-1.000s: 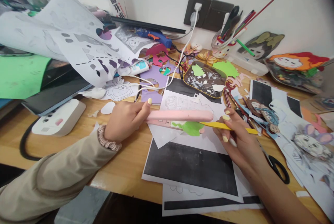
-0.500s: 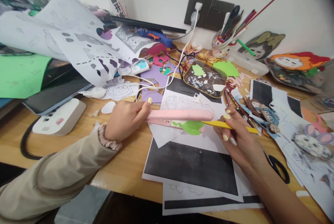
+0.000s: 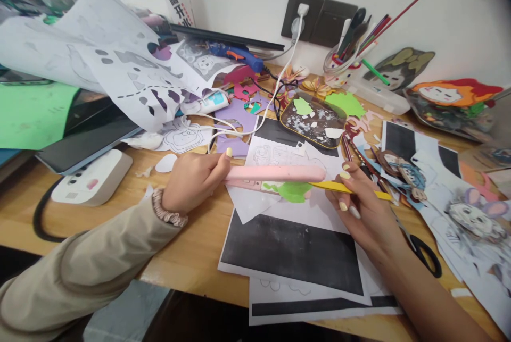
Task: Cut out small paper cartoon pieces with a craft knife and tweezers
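Green foam cutout [image 3: 294, 191] is lying clamped in the pink crimping iron [image 3: 275, 174], worktop centre. Left hand [image 3: 194, 182] is gripping its handle closed; right hand [image 3: 361, 209] is pinching a yellow strip [image 3: 351, 190] at 3 o'clock. Advisable: keep fingers clear of plates, pressure even.

Both hands [image 3: 195, 180] [image 3: 365, 209] closed, gripping
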A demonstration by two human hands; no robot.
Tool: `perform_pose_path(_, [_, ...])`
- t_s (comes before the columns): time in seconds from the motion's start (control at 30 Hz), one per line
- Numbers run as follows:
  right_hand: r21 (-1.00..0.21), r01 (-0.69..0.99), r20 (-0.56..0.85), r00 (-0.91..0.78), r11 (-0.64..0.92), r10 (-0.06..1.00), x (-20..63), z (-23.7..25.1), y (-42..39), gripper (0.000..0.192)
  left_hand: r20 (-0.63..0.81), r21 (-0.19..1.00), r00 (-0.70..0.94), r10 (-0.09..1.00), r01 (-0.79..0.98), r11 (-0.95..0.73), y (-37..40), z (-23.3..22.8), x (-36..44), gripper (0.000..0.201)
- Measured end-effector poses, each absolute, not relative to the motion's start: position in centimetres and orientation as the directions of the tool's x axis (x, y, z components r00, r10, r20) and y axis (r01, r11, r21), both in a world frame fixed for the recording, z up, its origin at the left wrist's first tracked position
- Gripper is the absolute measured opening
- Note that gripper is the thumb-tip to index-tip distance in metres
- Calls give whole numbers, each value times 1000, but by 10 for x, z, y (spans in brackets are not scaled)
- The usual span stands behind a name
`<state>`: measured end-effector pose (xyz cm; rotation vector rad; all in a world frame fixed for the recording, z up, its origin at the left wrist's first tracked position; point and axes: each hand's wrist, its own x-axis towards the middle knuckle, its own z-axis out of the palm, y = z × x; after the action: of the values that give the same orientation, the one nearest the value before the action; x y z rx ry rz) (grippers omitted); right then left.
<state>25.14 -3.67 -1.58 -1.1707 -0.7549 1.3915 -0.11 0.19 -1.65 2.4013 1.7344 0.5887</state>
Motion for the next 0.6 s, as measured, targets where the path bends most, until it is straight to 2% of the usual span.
perform_pose_path(0.6, [-922,-330,-251,105,-204,962,251,-19,-32,12,207,282,249,946,911,-301,3,-18,0,44])
